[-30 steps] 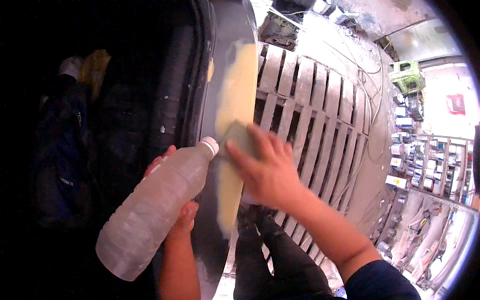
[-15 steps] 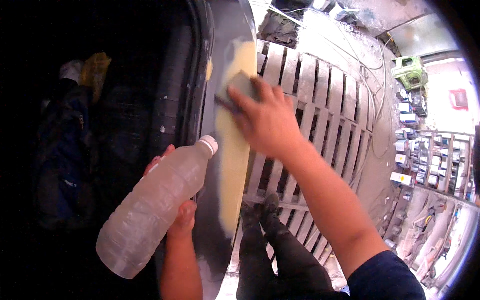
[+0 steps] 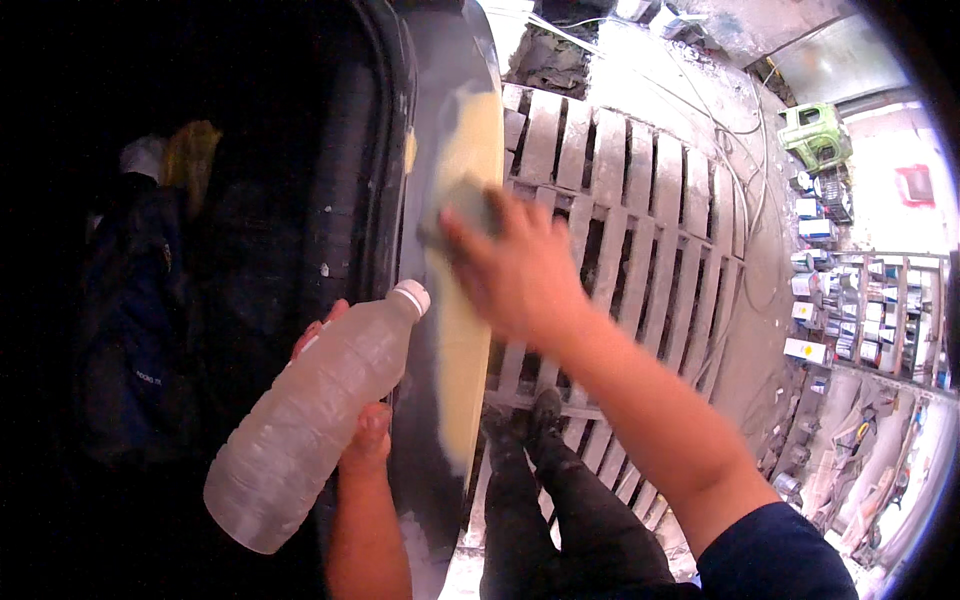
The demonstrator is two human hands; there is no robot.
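Observation:
My left hand [image 3: 370, 435] is wrapped round a large translucent plastic bottle [image 3: 305, 425] with a white cap. The bottle is tilted, its cap end up by the edge of a grey vehicle body panel [image 3: 415, 500]. Along this panel runs a long patch of yellow filler [image 3: 461, 370]. On the upper part of the patch, my right hand [image 3: 520, 270] presses a greyish sanding pad [image 3: 466, 205] flat, fingers closed over it. Motion blurs the pad and fingers, so the pad's exact kind is hard to make out.
Right of the panel, a slatted wooden pallet [image 3: 640, 250] lies under my feet. Cables [image 3: 745, 190] trail over the floor beyond it. At the far right are a green plastic stool [image 3: 818, 138] and shelves of cans [image 3: 880, 310]. Dark clothing [image 3: 140, 330] shows inside the opening at left.
My right hand and the sanding pad have slid a little nearer to me along the filler. My left hand still holds the bottle in about the same place. The whole view has shifted slightly.

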